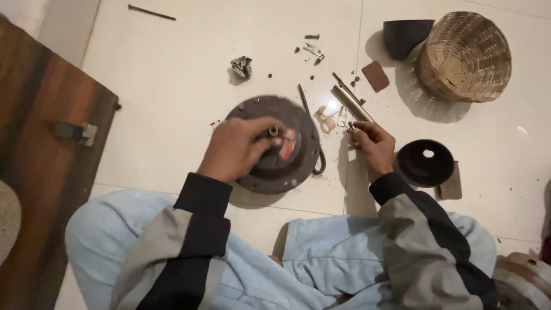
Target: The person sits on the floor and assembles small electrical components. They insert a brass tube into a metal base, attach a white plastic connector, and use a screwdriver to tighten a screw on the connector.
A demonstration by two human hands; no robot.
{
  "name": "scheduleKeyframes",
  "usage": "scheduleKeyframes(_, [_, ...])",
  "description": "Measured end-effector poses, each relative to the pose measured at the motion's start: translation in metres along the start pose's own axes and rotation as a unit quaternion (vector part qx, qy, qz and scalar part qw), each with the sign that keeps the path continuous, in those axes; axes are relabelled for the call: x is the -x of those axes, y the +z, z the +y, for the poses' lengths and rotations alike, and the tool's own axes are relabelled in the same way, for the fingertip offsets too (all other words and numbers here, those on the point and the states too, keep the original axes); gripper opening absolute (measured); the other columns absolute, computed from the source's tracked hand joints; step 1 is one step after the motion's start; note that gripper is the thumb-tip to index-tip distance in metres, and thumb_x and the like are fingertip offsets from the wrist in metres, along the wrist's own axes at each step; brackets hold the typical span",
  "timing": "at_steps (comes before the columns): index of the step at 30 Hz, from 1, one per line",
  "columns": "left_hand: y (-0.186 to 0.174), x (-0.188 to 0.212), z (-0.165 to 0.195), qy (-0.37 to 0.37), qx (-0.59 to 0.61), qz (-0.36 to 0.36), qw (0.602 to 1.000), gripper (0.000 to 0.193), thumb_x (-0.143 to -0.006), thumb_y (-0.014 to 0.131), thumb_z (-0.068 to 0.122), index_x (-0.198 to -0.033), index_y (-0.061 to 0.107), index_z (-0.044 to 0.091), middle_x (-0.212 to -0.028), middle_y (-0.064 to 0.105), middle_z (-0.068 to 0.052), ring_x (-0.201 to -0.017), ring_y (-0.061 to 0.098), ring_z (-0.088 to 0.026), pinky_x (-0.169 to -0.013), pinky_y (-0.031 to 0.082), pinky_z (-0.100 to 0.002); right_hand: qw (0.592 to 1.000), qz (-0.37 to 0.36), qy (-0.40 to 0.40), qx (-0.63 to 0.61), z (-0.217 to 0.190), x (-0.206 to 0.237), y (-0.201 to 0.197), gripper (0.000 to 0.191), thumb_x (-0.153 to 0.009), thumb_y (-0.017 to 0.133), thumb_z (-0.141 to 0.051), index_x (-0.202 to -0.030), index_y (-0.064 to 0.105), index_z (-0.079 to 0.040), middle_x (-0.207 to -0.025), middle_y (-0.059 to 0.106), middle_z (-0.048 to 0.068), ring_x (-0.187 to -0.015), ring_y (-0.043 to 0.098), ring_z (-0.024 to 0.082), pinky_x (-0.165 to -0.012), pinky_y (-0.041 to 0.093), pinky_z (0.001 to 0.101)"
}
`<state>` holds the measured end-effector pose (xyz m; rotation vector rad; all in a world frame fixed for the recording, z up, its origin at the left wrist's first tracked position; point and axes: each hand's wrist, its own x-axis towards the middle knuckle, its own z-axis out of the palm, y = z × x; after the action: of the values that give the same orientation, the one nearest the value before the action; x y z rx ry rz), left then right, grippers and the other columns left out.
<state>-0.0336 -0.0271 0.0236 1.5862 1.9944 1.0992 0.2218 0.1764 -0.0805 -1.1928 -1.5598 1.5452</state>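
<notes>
A pale tiled floor [172,86] serves as the workbench, with a dark wooden board [46,155] along one side. Nearest the camera, the person's knees in light blue trousers frame the work, so both forearms can rest low and steady.

The left hand [238,148] is closed over the centre shaft [274,132] of a round, dark motor housing [287,143], seemingly to keep it from turning or sliding. The housing lies flat on the floor between the knees; it is a rusty-brown disc with small bolts round its rim and a red-and-pale label near the hub. A dark cable [319,163] curls out from its edge.

The right hand [373,142] is curled shut on a small metal part at the near end of a shiny metal tube [351,103], just beside the housing. A black cup-shaped cover [425,162] sits beside that wrist.

Farther off, loose screws and brackets [313,49], a crumpled foil scrap [242,66], a brown square pad [376,76] and an upturned wicker basket [464,56] lie spread within reach. A long nail [151,12] lies farthest away.
</notes>
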Motion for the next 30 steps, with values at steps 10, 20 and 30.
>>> scheduleKeyframes(10, [-0.020, -0.010, 0.005, -0.040, 0.118, 0.212, 0.969, 0.022, -0.090, 0.082, 0.012, -0.111, 0.076, 0.009, -0.087, 0.077, -0.006, -0.070, 0.067, -0.012, -0.065, 0.052, -0.025, 0.999, -0.009, -0.009, 0.042, -0.006, 0.006, 0.001, 0.022, -0.097, 0.066, -0.005, -0.116, 0.071, 0.002, -0.096, 0.072, 0.005, -0.079, 0.066, 0.011, -0.072, 0.057, 0.0269])
scheduleKeyframes(20, [-0.008, -0.006, 0.000, -0.086, 0.086, 0.259, 0.958, 0.021, -0.088, 0.082, 0.021, -0.108, 0.078, 0.014, -0.086, 0.078, -0.005, -0.073, 0.076, -0.015, -0.065, 0.055, -0.028, 0.994, 0.050, -0.080, 0.061, -0.002, 0.003, -0.006, 0.016, -0.100, 0.066, -0.007, -0.113, 0.071, 0.000, -0.095, 0.071, 0.005, -0.077, 0.066, 0.010, -0.068, 0.056, 0.0247])
scheduleKeyframes(30, [0.010, -0.007, -0.003, -0.050, 0.020, 0.187, 0.981, 0.024, -0.085, 0.082, 0.025, -0.108, 0.079, 0.020, -0.093, 0.079, -0.007, -0.078, 0.077, -0.023, -0.068, 0.058, -0.034, 0.868, 0.159, -0.291, 0.369, 0.007, 0.005, -0.013, 0.014, -0.097, 0.070, -0.001, -0.111, 0.071, 0.000, -0.100, 0.070, 0.017, -0.080, 0.071, 0.026, -0.073, 0.057, 0.0364])
